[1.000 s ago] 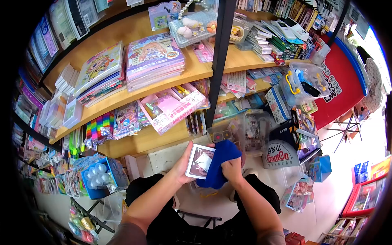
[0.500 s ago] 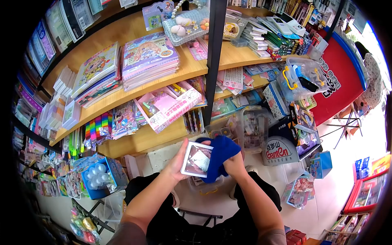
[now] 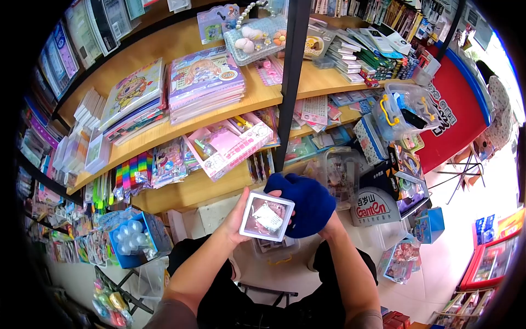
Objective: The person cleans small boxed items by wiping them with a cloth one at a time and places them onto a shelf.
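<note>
My left hand (image 3: 236, 220) is closed around a small square display case (image 3: 267, 217) with a white frame and a clear window. A pale, printed piece shows inside it; what it says is too small to read. To the right of the case, my right hand (image 3: 330, 225) is bunched in a dark blue cloth (image 3: 307, 205), which covers most of its fingers. The cloth's left edge hangs beside the case's right edge; I cannot tell whether they touch. Beneath both hands, between the knees, sits a clear plastic bin (image 3: 278, 250) with a yellow handle.
Wooden shelves (image 3: 257, 101) with stacked books (image 3: 205, 82) and a pink box (image 3: 233, 145) stand ahead. On the right are a clear bin (image 3: 402, 109), a Ganten carton (image 3: 375, 205) and a red panel (image 3: 455, 104). A blue box (image 3: 134, 238) stands at left.
The blue cloth has moved off the case's front to the right with my right hand. The case has shifted slightly right and its whole window now shows.
</note>
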`<state>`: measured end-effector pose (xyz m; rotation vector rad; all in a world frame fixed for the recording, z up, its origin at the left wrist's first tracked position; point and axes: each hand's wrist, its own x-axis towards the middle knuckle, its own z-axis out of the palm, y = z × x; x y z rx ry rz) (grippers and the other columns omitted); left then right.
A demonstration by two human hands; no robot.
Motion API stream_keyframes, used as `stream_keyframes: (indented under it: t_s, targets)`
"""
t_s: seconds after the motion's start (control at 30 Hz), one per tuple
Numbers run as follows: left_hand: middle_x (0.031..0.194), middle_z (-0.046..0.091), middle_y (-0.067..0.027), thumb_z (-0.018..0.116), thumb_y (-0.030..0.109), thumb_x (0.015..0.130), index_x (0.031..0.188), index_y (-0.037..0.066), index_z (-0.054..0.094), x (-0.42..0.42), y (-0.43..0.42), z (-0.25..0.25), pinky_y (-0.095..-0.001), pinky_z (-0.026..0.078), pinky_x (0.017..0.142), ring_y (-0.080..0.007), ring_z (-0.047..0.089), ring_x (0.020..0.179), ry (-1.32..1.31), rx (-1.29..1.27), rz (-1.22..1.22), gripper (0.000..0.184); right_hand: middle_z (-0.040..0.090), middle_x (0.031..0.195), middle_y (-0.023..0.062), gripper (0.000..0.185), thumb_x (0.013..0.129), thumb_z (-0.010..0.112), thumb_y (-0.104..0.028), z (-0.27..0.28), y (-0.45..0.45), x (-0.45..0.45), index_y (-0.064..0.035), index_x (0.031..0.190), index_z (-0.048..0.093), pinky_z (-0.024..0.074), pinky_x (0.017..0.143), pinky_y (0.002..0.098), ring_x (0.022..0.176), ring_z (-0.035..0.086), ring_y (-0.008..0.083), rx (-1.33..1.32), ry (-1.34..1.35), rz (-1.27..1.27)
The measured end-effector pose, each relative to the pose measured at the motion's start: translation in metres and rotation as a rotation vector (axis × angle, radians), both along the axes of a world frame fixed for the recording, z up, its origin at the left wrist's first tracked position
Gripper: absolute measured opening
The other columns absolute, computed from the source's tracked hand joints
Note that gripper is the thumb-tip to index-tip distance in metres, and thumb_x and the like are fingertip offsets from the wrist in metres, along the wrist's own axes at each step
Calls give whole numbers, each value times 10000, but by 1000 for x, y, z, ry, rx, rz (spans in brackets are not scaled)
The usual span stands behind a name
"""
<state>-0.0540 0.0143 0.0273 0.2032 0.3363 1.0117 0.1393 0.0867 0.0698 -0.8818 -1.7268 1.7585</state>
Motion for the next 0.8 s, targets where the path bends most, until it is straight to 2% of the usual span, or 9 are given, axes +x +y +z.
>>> stream_keyframes:
  t_s: [0.03,0.1,0.2,0.23,0.3,0.5,0.6,0.77,0.8]
  targets:
    - [1319,432,-263,366,697,827,1342,96,406,-1,0,0,-603,367,958,-470,443,1180,1,-1,2,793,609,1060,76,258,802,617,-77,-2,0,-1,-29,1055,592,476,835,295,936,592,167,73,-33,33]
    - [1276,478,-233,345,670,856,1340,77,402,0,-1,-3,-547,413,935,-408,494,1144,-20,-33,20,768,614,1026,75,229,770,607,-7,-27,-19,1,-22,999,595,476,833,287,948,587,157,-233,274,-203]
    - [1202,550,-181,314,630,896,1333,51,399,3,-1,-18,-448,483,893,-300,565,1083,-77,-56,24,730,566,924,56,203,732,495,132,-39,-23,1,-5,858,579,450,762,256,891,572,147,-163,210,-227]
    - [1191,559,-169,316,631,895,1325,44,409,2,0,-26,-435,480,896,-277,571,1076,-89,-16,-4,733,564,887,73,191,694,476,169,-53,-19,-8,24,780,567,452,763,267,877,588,172,-67,336,-249]
    - [1146,586,-143,311,620,904,1312,43,428,4,0,-23,-390,495,876,-243,593,1035,8,-35,-5,716,578,888,74,197,728,494,155,-60,-16,-7,23,860,555,483,783,284,922,603,188,-3,374,-186]
    - [1142,586,-148,305,605,914,1312,40,428,11,-2,-8,-400,496,874,-253,595,1026,353,-100,12,702,594,848,58,161,765,557,111,-65,-16,-6,17,895,544,494,747,278,896,619,180,90,250,-196]
    - [1150,584,-157,313,606,911,1314,36,424,6,2,-16,-418,491,881,-274,589,1048,149,-8,24,707,586,820,41,150,752,570,93,-43,-16,-1,7,875,557,482,716,264,811,611,145,-104,329,-202]
    - [1145,587,-151,331,617,899,1318,33,422,4,-2,-12,-421,489,882,-262,595,1031,93,-45,21,723,565,783,37,196,713,547,127,-28,-17,12,-5,856,569,476,782,277,762,593,133,-305,187,-185]
    - [1149,585,-143,332,619,899,1316,38,425,5,-3,-13,-410,491,880,-250,595,1031,158,-56,-1,721,568,791,36,198,718,546,124,-33,-17,11,-5,867,570,479,790,278,765,592,130,-199,234,-157]
